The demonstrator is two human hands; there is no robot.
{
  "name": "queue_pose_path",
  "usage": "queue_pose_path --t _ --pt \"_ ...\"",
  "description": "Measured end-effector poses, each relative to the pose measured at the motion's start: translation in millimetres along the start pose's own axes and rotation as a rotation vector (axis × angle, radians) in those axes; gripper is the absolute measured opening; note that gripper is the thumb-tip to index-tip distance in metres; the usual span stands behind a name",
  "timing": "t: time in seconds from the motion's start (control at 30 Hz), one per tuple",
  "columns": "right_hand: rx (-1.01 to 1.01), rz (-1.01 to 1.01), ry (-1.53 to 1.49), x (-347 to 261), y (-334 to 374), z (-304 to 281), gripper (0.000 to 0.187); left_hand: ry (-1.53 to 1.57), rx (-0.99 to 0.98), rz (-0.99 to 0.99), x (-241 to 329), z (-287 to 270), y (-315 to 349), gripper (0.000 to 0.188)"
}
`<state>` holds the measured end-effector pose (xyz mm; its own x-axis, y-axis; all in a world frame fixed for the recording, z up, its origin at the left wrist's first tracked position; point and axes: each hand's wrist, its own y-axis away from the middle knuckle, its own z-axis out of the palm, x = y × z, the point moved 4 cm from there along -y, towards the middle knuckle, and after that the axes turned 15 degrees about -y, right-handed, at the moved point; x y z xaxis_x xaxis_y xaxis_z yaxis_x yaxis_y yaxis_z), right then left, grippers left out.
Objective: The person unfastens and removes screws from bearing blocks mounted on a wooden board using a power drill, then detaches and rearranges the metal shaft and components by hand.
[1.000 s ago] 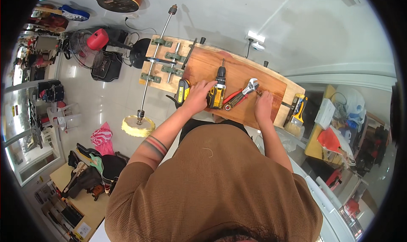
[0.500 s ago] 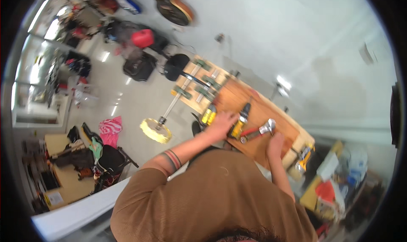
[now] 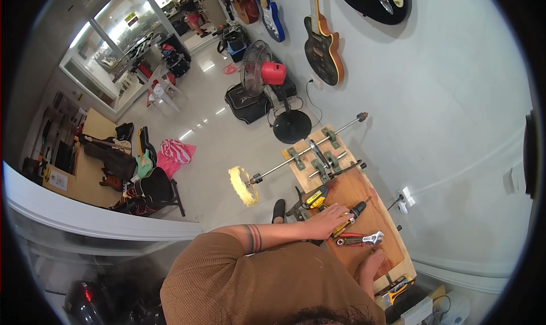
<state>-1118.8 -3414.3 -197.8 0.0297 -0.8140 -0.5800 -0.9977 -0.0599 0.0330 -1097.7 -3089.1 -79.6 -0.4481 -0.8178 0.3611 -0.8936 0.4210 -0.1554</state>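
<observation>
My left hand [image 3: 328,221] lies over a yellow-and-black cordless drill [image 3: 343,227], fingers stretched across its body. The drill rests on its side on the brown top of a wooden bench [image 3: 382,225], a bit in its chuck pointing away. Beside it lie an adjustable wrench [image 3: 372,239] and a red-handled tool [image 3: 354,234], partly overlapping. Just nearer than the wrench is my right hand [image 3: 372,263], its fingers drawn together at a small dark thing too small to name. Another yellow-and-black power tool [image 3: 315,197] stands left of my left hand.
A metal shaft [image 3: 277,168] on the bench's far end carries a fluffy yellow buffing wheel [image 3: 243,186]. A yellow-handled tool [image 3: 398,291] sits at the near bench end. Beyond stand a fan [image 3: 292,126] and a black case [image 3: 247,104]; guitars [image 3: 324,54] hang on the wall.
My view has turned and shifted, so the bench appears lower and more steeply slanted. My left hand's fingers now reach further over the drill. My right hand stays near the wrench.
</observation>
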Motion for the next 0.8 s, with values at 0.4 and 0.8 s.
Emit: queue_pose_path --t 0.4,0.8 --pt "-0.351 0.66 -1.93 -57.0 -8.5 -67.4 0.013 0.525 -0.079 -0.009 42.9 -41.3 -28.6 0.049" --pt "-0.801 0.475 -1.888 -185.4 14.0 -29.2 0.028 0.585 -0.224 -0.009 76.9 -70.8 -9.2 0.035"
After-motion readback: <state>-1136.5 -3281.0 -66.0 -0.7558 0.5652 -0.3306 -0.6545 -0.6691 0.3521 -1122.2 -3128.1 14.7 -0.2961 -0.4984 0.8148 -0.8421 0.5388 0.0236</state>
